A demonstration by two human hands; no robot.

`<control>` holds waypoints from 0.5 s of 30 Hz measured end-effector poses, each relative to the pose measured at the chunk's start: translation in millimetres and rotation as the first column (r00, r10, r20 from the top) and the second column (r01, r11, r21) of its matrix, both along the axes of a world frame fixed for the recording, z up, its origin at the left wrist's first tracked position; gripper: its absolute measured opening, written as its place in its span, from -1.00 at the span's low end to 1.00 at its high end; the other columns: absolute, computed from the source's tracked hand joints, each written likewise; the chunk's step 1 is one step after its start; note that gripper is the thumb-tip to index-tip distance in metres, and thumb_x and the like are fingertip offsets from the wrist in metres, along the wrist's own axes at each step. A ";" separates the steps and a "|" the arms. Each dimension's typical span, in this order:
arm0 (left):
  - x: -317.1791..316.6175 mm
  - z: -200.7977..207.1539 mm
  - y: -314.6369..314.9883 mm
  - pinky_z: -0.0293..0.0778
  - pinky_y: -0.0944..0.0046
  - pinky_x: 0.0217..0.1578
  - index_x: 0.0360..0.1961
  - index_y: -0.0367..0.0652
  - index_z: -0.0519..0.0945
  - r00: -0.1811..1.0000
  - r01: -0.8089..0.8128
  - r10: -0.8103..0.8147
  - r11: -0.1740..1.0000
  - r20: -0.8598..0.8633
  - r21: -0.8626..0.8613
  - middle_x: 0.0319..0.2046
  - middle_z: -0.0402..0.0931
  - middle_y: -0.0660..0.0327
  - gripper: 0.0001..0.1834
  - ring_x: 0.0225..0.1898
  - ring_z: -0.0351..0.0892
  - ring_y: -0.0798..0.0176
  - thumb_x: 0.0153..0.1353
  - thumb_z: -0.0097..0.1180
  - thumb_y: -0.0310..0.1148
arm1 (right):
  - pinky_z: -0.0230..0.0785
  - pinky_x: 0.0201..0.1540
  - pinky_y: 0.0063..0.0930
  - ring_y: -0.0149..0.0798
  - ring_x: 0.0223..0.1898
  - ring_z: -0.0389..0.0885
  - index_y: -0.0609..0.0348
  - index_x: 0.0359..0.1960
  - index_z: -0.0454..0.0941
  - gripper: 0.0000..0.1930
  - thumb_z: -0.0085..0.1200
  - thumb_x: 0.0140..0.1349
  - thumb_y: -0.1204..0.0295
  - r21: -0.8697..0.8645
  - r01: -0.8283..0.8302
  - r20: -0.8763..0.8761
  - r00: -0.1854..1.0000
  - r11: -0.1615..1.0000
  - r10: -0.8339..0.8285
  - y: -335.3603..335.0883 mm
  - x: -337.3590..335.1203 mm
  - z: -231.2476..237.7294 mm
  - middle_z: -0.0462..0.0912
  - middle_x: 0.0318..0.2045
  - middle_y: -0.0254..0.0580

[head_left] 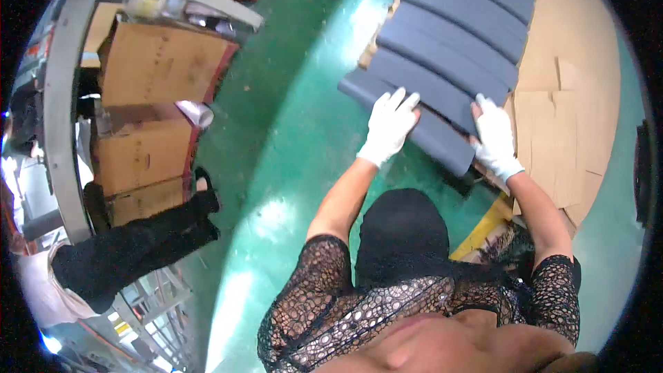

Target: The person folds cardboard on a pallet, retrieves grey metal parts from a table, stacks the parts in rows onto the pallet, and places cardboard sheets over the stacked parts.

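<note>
A row of dark blue-grey flat pieces (449, 45), cloth-like or sheet-like, lies overlapped on a cardboard-covered surface in front of me. The nearest piece (438, 139) hangs over the near edge, with a curved lower side. My left hand (389, 128), in a white glove with bare skin showing at the thumb, rests on this piece with its fingers stretched out. At the right ends of the near pieces, my right hand (495, 139) lies in a matching glove, fingers apart and thumb toward the pieces. Its contact with the edge is partly hidden.
Brown cardboard (549, 145) spreads to the right of the pieces. Open cartons (162, 62) sit on a grey metal rack (65, 97) at the left. Nearby is a person in black trousers (138, 249). A yellow bar (483, 228) stands near my legs, above the green floor (290, 124).
</note>
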State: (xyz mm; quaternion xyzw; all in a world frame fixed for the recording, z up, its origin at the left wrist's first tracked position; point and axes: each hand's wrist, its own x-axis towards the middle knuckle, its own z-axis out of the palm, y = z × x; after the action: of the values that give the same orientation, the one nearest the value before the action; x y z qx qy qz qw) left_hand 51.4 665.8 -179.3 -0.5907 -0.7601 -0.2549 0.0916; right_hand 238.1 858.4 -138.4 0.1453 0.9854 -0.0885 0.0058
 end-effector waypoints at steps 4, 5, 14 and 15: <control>-8.3 50.2 -30.9 0.27 0.01 0.06 -0.24 -0.14 0.54 0.977 -0.071 0.143 0.917 0.158 -0.394 -0.02 0.47 0.11 -0.76 0.04 0.39 -0.02 0.00 0.03 -0.46 | 0.22 -0.03 -0.13 0.04 0.03 0.34 0.26 0.07 0.31 -0.54 -0.12 0.05 0.53 0.038 -0.158 -0.111 0.981 0.987 0.161 -14.2 -8.1 -25.0 0.29 0.12 0.18; -3.5 49.4 -47.7 0.29 0.04 0.03 -0.22 -0.14 0.54 0.980 -0.170 0.182 0.977 0.084 -0.132 -0.03 0.47 0.09 -0.74 0.02 0.42 0.02 -0.01 0.03 -0.49 | 0.23 -0.04 -0.14 0.03 0.02 0.34 0.25 0.07 0.31 -0.53 -0.12 0.04 0.54 0.080 -0.174 -0.145 0.972 0.982 0.184 -16.6 -9.1 -23.6 0.29 0.12 0.18; -23.3 28.7 -123.6 0.37 0.13 -0.11 -0.16 -0.34 0.49 0.665 -0.714 0.703 0.698 0.253 -0.064 -0.23 0.52 0.07 -0.72 -0.15 0.44 0.11 0.18 0.02 -0.36 | 0.29 -0.18 -0.24 -0.01 -0.22 0.41 0.33 0.05 0.29 -0.62 -0.20 0.18 0.48 0.123 -0.121 -0.173 0.975 0.985 0.142 -11.6 -30.9 -11.5 0.35 0.00 0.23; -25.2 29.3 -117.6 0.37 0.13 -0.11 -0.16 -0.34 0.49 0.675 -0.700 0.691 0.711 0.259 -0.073 -0.23 0.52 0.07 -0.72 -0.15 0.44 0.11 0.18 0.02 -0.36 | 0.31 -0.22 -0.25 -0.04 -0.26 0.43 0.33 0.03 0.29 -0.64 -0.20 0.19 0.49 0.066 -0.089 -0.121 0.988 0.994 0.097 -11.3 -32.5 -7.5 0.38 -0.05 0.19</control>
State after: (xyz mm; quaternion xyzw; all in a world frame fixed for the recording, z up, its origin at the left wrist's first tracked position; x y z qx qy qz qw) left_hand 26.2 548.2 -150.0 -0.2158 -0.9282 -0.2901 0.0878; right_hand 205.5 847.1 -146.0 0.0936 0.9918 -0.0670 -0.0556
